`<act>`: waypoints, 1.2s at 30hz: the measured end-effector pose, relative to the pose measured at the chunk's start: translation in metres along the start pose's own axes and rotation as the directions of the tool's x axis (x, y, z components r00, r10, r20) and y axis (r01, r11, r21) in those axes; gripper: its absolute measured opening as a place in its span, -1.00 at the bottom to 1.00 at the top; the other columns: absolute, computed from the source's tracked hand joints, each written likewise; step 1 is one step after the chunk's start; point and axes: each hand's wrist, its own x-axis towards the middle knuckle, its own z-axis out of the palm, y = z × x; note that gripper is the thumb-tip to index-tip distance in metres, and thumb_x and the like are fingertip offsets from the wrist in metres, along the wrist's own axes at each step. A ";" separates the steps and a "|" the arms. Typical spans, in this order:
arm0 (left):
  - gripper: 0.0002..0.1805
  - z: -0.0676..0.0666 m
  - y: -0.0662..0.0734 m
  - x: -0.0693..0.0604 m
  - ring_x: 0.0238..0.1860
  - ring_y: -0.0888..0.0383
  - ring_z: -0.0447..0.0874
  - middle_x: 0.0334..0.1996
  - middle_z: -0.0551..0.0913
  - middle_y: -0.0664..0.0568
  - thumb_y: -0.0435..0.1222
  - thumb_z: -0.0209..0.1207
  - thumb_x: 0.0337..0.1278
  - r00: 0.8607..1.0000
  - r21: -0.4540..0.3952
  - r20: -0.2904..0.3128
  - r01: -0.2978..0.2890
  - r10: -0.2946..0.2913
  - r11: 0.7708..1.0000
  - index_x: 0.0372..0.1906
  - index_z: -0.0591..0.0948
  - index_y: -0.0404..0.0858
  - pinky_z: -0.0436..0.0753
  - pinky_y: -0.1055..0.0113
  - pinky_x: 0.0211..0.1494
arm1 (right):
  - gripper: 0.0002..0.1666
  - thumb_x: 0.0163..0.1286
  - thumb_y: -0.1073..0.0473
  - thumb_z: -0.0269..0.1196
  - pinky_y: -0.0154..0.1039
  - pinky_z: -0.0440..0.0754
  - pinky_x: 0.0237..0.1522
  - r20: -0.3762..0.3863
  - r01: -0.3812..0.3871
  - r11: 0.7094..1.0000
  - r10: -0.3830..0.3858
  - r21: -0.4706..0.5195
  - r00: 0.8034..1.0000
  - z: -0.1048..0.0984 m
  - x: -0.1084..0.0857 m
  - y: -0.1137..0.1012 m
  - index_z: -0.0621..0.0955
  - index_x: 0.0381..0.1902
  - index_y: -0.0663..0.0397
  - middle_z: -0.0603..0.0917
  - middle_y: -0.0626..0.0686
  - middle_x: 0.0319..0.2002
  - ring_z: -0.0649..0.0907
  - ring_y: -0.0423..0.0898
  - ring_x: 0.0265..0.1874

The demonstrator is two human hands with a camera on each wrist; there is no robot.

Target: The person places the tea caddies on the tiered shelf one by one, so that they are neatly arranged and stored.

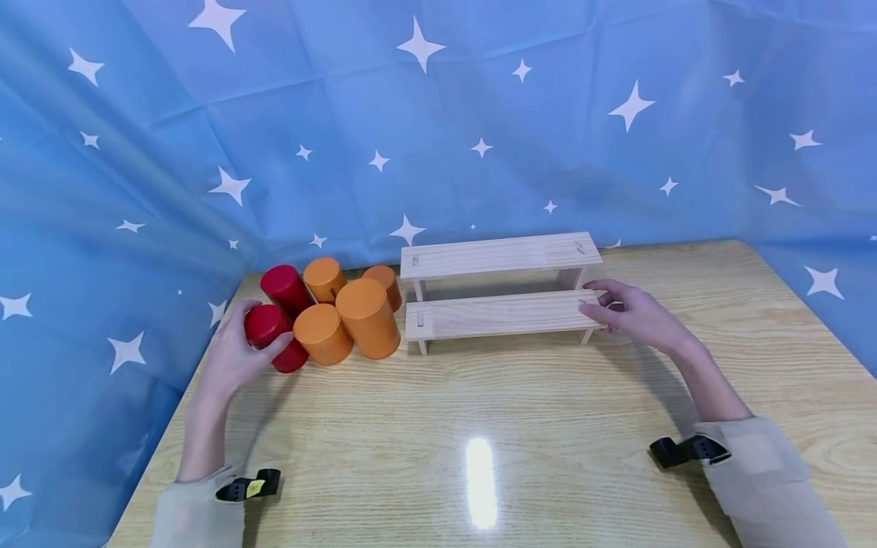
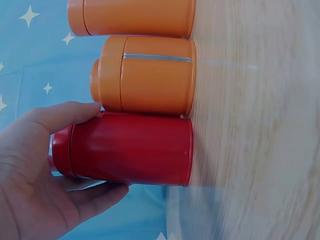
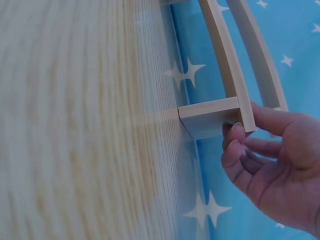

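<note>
Front red canister [image 1: 266, 323] stands upright on the desk [image 1: 384, 457] at the person's left, grasped by the left hand [image 1: 234, 352], its thumb on the side toward the short orange canister [image 1: 323, 333], fingers opposite. The right hand [image 1: 633, 310] pinches the right end of the lower board [image 1: 493, 315] of the two-tier wooden shelf [image 1: 503, 255].

Assessment: the left grasp sits high, near the lid [image 2: 62, 152]; a lower hold would be safer should the lid prove loose. Any lift is best made straight up, given the orange neighbour. The right hand should steady lightly, without tipping the shelf.

Limits: in the head view, the left fingers are partly hidden behind the canister, and the front one covers much of the rear red canister [image 1: 286, 285]. Tall orange canister [image 1: 368, 308] overlaps the small orange canister [image 1: 385, 285]. The right wrist view cuts off the shelf's far end. Whether the front red and short orange canisters touch cannot be determined.
</note>
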 end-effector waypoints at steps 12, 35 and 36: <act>-0.07 -0.007 -0.001 0.001 0.16 -0.38 0.42 0.24 0.37 -0.43 -0.33 0.48 0.03 0.994 -0.021 0.095 0.047 -0.045 0.999 0.39 0.16 -0.47 0.65 -0.25 0.00 | -0.26 0.54 -0.03 0.19 -0.13 0.65 -0.29 0.014 -0.001 1.000 0.001 -0.015 1.000 0.000 0.001 0.002 0.28 0.45 0.32 0.58 0.22 -0.16 0.65 0.08 -0.39; -0.03 -0.022 0.015 -0.008 0.06 -0.34 0.51 0.19 0.45 -0.43 -0.31 0.49 0.02 0.994 -0.004 -0.106 -0.002 0.001 1.000 0.43 0.14 -0.43 0.70 0.23 -0.15 | -0.26 0.55 0.01 0.18 -0.13 0.67 -0.31 0.035 -0.011 0.999 0.010 0.053 0.999 0.000 0.003 0.007 0.23 0.47 0.31 0.57 0.19 -0.33 0.67 0.10 -0.41; -0.04 -0.022 0.016 -0.009 0.05 -0.32 0.52 0.19 0.46 -0.42 -0.31 0.49 0.01 0.992 0.004 -0.124 -0.012 0.012 1.000 0.42 0.15 -0.42 0.64 0.40 -0.17 | -0.27 0.55 0.01 0.19 -0.13 0.67 -0.31 0.033 -0.013 0.998 0.011 0.055 0.999 0.000 0.003 0.007 0.24 0.47 0.30 0.57 0.19 -0.33 0.67 0.10 -0.41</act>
